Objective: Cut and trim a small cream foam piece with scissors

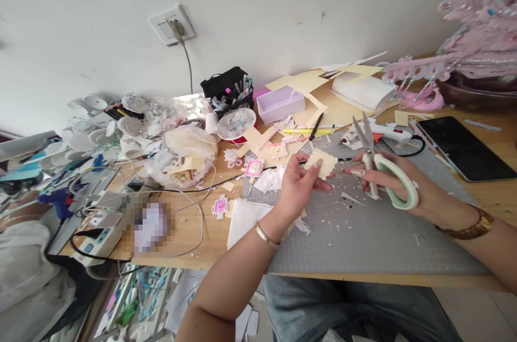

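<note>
Clock directions are taken from the cream scalloped piece (326, 163), with twelve toward the wall. At six o'clock, nearest, are the wearer's jeans (351, 304), below the edge of the counter (194, 258). The left hand (305, 176), with a bangle at its wrist, comes in from seven o'clock; its grip pinches the cream scalloped piece, thumb on top, above the gray cutting mat (343, 239). At three o'clock the right hand (388, 178) has its grip curled around the green-handled scissors (371, 161), whose blades point up and stand parted, away from the piece.

White paper (247, 218) lies at eight o'clock, and a small pink-framed piece (253, 168) at nine. The black phone (466, 148) lies at three, beyond the scissors, with a white glue gun (393, 133) between two and three. At eleven sits a lilac box (281, 105), cream card sheets (301, 82) to its right; at ten, a black pouch (228, 91) filled with pens.

Well off at nine, another person's hand (22, 210) is near a blue glue gun (60, 199). Farther back, a pink beaded decoration (480, 56) stands at two, and a wall socket (173, 25) holds a plug at ten.
</note>
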Demonstrator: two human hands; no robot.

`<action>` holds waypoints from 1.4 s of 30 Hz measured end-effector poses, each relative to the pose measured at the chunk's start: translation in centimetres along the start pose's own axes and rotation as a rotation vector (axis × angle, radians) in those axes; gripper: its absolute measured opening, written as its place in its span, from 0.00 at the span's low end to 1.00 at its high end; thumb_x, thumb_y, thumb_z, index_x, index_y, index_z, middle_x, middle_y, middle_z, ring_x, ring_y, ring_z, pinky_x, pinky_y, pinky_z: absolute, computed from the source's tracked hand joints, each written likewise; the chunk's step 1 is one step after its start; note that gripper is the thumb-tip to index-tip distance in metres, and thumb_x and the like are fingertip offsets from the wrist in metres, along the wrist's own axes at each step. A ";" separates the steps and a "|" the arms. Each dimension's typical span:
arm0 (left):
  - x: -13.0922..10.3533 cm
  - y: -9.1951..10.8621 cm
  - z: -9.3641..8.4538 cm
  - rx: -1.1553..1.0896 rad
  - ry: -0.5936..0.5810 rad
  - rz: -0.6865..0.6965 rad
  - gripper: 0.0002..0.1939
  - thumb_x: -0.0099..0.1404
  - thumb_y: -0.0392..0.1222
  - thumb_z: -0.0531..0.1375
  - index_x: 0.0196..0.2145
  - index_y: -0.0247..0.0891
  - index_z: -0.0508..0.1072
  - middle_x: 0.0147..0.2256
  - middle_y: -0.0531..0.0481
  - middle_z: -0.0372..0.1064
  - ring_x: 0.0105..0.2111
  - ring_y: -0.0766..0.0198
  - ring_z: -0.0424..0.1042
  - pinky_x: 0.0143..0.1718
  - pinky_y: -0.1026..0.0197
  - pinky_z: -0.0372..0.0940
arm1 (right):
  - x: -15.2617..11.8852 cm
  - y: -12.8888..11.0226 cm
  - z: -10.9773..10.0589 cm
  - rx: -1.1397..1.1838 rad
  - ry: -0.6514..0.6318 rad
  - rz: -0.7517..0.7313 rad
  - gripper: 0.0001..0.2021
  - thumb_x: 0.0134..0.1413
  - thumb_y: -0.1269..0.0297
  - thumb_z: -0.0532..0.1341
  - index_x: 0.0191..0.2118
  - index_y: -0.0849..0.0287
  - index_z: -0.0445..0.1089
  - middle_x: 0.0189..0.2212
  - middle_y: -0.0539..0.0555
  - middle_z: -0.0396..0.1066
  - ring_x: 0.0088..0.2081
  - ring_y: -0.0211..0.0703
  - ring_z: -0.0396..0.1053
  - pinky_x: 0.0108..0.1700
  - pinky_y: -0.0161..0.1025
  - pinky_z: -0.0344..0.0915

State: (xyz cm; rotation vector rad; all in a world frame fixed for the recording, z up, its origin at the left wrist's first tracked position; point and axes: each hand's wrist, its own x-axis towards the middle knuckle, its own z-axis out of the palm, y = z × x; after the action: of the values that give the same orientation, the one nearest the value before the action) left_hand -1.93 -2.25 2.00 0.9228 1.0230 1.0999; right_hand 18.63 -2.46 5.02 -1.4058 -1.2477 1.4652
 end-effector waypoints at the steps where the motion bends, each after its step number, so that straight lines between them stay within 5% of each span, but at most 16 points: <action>1: -0.1 -0.2 0.2 0.000 -0.042 -0.018 0.27 0.57 0.61 0.68 0.39 0.44 0.58 0.24 0.57 0.74 0.20 0.62 0.75 0.26 0.63 0.67 | -0.1 -0.1 0.2 0.045 0.025 -0.003 0.29 0.33 0.44 0.77 0.39 0.55 0.71 0.26 0.50 0.75 0.25 0.41 0.69 0.26 0.37 0.66; 6: -0.3 -1.2 0.5 0.055 -0.077 -0.029 0.28 0.57 0.63 0.67 0.40 0.45 0.59 0.26 0.55 0.75 0.23 0.61 0.75 0.29 0.59 0.68 | 0.0 0.4 0.7 0.115 0.027 0.027 0.27 0.33 0.49 0.77 0.39 0.54 0.69 0.33 0.54 0.78 0.24 0.39 0.68 0.25 0.38 0.67; 20: -0.7 -1.7 0.4 0.260 -0.084 0.109 0.20 0.61 0.58 0.66 0.32 0.40 0.66 0.28 0.55 0.68 0.25 0.69 0.64 0.28 0.64 0.61 | 0.2 0.4 1.2 0.106 0.092 0.014 0.24 0.31 0.56 0.78 0.35 0.54 0.69 0.26 0.46 0.70 0.22 0.36 0.65 0.22 0.35 0.61; 28: -0.5 -1.1 0.3 0.109 -0.147 -0.120 0.26 0.50 0.60 0.72 0.30 0.39 0.66 0.22 0.57 0.67 0.19 0.70 0.65 0.22 0.66 0.59 | 0.0 0.3 0.6 0.077 0.092 0.002 0.23 0.32 0.56 0.76 0.35 0.54 0.69 0.30 0.50 0.75 0.24 0.36 0.66 0.22 0.34 0.62; 42: -0.6 -1.0 0.6 0.130 -0.168 -0.120 0.24 0.50 0.58 0.73 0.32 0.38 0.71 0.27 0.53 0.73 0.24 0.68 0.70 0.26 0.65 0.62 | -0.2 0.0 0.7 -0.035 0.080 0.011 0.25 0.30 0.53 0.76 0.35 0.54 0.68 0.30 0.51 0.75 0.21 0.36 0.63 0.21 0.36 0.59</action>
State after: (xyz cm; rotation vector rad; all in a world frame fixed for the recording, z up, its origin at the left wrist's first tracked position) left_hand -1.20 -3.09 1.29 1.0266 1.0065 0.8489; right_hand 18.01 -2.76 4.99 -1.4823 -1.2225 1.3864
